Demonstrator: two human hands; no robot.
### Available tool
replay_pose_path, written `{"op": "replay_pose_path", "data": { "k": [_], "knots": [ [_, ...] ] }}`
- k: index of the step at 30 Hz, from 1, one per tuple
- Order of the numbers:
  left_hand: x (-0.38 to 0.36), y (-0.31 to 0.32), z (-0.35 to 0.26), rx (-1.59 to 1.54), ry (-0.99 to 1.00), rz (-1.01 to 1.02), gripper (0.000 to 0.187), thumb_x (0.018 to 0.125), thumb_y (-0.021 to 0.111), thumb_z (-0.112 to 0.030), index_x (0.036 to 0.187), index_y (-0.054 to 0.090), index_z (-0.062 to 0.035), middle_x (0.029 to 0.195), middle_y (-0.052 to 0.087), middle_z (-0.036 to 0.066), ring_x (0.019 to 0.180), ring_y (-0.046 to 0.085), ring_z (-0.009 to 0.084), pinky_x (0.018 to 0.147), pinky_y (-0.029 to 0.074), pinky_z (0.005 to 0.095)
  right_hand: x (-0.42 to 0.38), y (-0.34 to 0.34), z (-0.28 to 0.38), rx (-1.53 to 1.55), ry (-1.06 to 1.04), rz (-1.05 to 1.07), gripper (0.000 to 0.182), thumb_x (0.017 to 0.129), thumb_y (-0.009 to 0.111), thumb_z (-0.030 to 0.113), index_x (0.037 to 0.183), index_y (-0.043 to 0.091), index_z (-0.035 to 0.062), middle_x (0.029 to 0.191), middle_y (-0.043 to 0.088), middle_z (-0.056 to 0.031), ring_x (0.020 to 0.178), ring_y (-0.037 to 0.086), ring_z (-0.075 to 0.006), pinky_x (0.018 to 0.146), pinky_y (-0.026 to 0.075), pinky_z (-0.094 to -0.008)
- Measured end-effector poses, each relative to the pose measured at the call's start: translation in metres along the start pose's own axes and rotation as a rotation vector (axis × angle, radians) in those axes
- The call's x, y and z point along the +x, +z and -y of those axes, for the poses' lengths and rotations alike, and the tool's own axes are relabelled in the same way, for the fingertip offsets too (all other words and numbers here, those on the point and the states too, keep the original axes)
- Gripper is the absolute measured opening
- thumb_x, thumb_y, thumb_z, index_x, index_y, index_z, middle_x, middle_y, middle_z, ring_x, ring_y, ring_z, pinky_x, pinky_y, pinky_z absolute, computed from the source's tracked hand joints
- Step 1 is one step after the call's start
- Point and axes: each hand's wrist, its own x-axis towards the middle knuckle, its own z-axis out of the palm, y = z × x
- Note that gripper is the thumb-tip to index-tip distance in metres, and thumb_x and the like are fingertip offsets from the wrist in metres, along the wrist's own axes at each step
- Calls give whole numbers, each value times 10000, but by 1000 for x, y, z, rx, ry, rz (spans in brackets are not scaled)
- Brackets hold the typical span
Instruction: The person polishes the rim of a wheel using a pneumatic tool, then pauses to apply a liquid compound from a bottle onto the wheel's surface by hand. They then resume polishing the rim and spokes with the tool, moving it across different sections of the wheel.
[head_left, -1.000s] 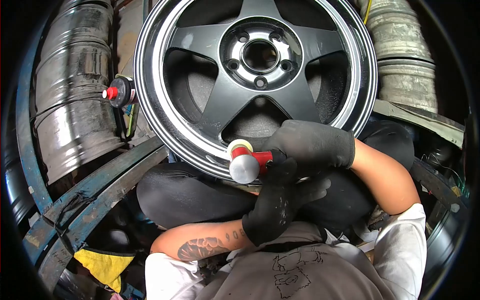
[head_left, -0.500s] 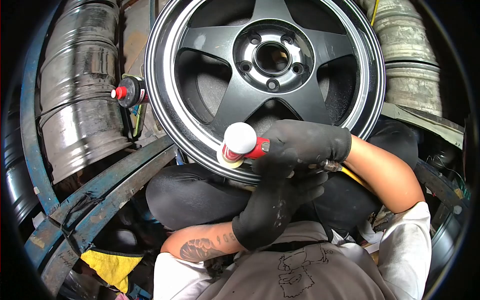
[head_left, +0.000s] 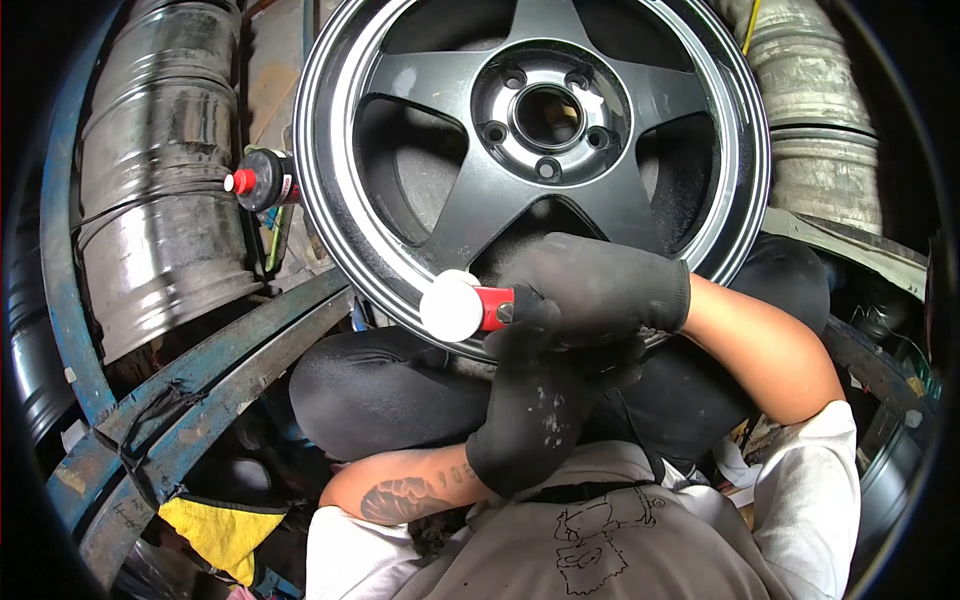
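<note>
A small red air polisher [head_left: 495,308] with a round white top lies over the lower left lip of a black five-spoke wheel rim [head_left: 490,205]. My right hand [head_left: 605,288], in a black glove, is wrapped around the polisher's handle. From below, my left hand [head_left: 540,405], gloved as well, closes on the same handle under the right hand; its fingers are partly hidden. The polishing pad is out of sight beneath the white top. The wheel leans against my black-trousered legs, its polished lip facing up.
Silver metal drums [head_left: 165,200] lie at the left, with more drums [head_left: 825,150] at the right. A dark bottle with a red cap [head_left: 262,180] stands by the wheel's left edge. Blue metal bars [head_left: 210,385] cross the lower left, where a yellow cloth [head_left: 225,535] hangs.
The polisher has moved slightly left and down along the rim, its white top now tilted more toward the camera. Both hands shifted with it, and my left fingers have curled in.
</note>
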Motion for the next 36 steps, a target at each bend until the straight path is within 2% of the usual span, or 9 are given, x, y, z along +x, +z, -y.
{"op": "replay_pose_path", "data": {
  "k": [5, 11, 19, 22, 23, 26, 30, 35, 36],
  "knots": [
    [-1, -5, 2, -19, 4, 11, 610, 1062, 473, -518, 1438, 508, -39, 1357, 629, 170, 1255, 615, 325, 1096, 450, 502, 1, 5, 0, -19, -3, 18, 250, 813, 666, 256, 878, 704, 18, 830, 706, -223, 798, 684, -424, 741, 523, -500],
    [2, -24, 11, -15, -304, 152, 657, 1071, 443, -567, 1439, 487, -24, 1413, 580, 207, 1246, 619, 306, 1067, 482, 452, -21, -15, 10, -78, -11, 137, 248, 803, 722, 243, 969, 690, 62, 872, 718, -185, 858, 685, -422, 748, 538, -475],
    [4, -16, 23, 29, -186, 145, 654, 1076, 460, -526, 1445, 446, 14, 1438, 525, 207, 1223, 617, 292, 1095, 460, 447, -33, -10, 3, -137, -47, 71, 239, 778, 743, 209, 955, 693, 57, 842, 711, -192, 844, 690, -416, 736, 538, -463],
    [3, 3, 9, 85, -117, 51, 744, 1057, 443, -594, 1479, 421, 18, 1446, 531, 210, 1302, 566, 322, 1150, 408, 484, -19, 5, -13, 72, -4, 17, 182, 811, 701, 195, 895, 684, 34, 825, 700, -197, 784, 668, -430, 711, 523, -455],
    [3, 10, 4, 98, -90, 16, 785, 1048, 434, -629, 1496, 409, 15, 1454, 531, 211, 1341, 543, 335, 1174, 384, 503, -16, 5, -13, 98, -25, 10, 221, 849, 684, 247, 848, 685, 26, 760, 688, -159, 665, 657, -333, 650, 503, -400],
    [3, 12, -8, 73, -70, 32, 771, 1056, 431, -610, 1498, 382, 19, 1464, 516, 212, 1349, 532, 328, 1185, 371, 510, -4, 3, -6, 307, 186, 79, 231, 753, 749, 129, 939, 730, -6, 816, 731, -191, 721, 733, -320, 677, 547, -428],
    [-2, 0, -15, 74, -103, 80, 708, 1078, 401, -569, 1481, 403, 14, 1475, 507, 213, 1340, 541, 327, 1192, 357, 521, 0, -1, 6, 412, 216, 30, 379, 924, 686, 380, 841, 697, 11, 653, 619, -47, 586, 576, -123, 549, 452, -306],
    [-6, 3, -5, 128, -124, 28, 659, 1093, 399, -522, 1475, 424, 14, 1417, 563, 229, 1288, 584, 333, 1148, 412, 499, 2, 3, -2, 228, 158, 84, 518, 953, 658, 489, 904, 717, -23, 656, 622, -43, 592, 579, -131, 567, 472, -317],
    [-6, -2, 2, 152, -144, 33, 646, 1096, 403, -508, 1477, 424, 13, 1404, 576, 232, 1278, 590, 333, 1135, 426, 492, -2, 0, -1, 252, 172, 129, 415, 946, 641, 400, 977, 720, -6, 705, 647, -70, 640, 624, -169, 596, 493, -336]
  ]
}}
